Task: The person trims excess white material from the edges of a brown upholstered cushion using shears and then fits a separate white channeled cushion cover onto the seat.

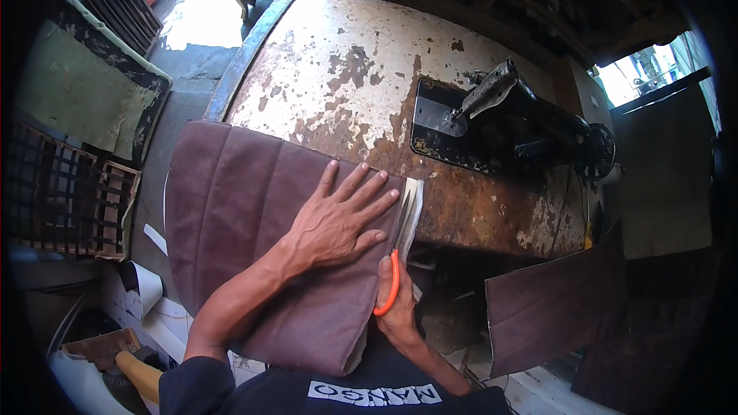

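A brown padded cover panel (238, 200) with stitched lines lies over the table's near edge and hangs down toward me. My left hand (338, 219) presses flat on it with the fingers spread. At the panel's right edge, my right hand (398, 315) grips orange-handled scissors (395, 280). Their blades point away from me along that edge, beside a strip of pale backing (416, 204). Parted blades seem to show at the strip, but whether they are cutting through it I cannot tell. Part of the right hand is hidden by the handle and the panel.
A black sewing machine (530, 119) stands on the worn, peeling table (323, 54), beyond my right hand. More brown sheets (553, 300) hang at the right. On the left are a green padded panel (100, 84), a webbed wooden frame (61, 192) and curled white strips (147, 286).
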The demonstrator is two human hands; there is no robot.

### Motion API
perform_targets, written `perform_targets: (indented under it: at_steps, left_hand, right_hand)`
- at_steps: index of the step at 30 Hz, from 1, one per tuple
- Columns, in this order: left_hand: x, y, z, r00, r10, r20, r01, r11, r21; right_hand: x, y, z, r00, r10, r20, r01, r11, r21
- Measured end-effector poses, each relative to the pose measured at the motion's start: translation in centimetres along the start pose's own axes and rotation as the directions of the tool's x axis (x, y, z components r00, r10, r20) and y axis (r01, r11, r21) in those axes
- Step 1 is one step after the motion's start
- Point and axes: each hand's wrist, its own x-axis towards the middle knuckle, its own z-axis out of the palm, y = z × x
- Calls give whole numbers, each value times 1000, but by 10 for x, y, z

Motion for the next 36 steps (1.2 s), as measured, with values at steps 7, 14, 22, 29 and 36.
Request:
perform_targets:
  at_steps: [7,14,22,29,36]
  left_hand:
    - [-20,6,-10,997,41,63,-36,996,-82]
    - [-31,9,-8,994,55,92,-47,994,-95]
    - [-22,4,-7,998,-54,25,58,973,-223]
    - [-20,-26,-31,940,-256,-227,233,965,-121]
    - [-27,-47,-194,758,-301,-578,298,949,-103]
  right_hand:
    - [-5,-5,-2,998,-51,23,51,999,-2]
    - [-4,1,-7,999,-28,19,28,1000,-7]
    - [-20,-2,-28,995,91,50,-102,937,334]
    - [-31,-9,-81,925,-313,-216,358,908,218]
    - [-32,61,-140,969,62,238,135,675,-725]
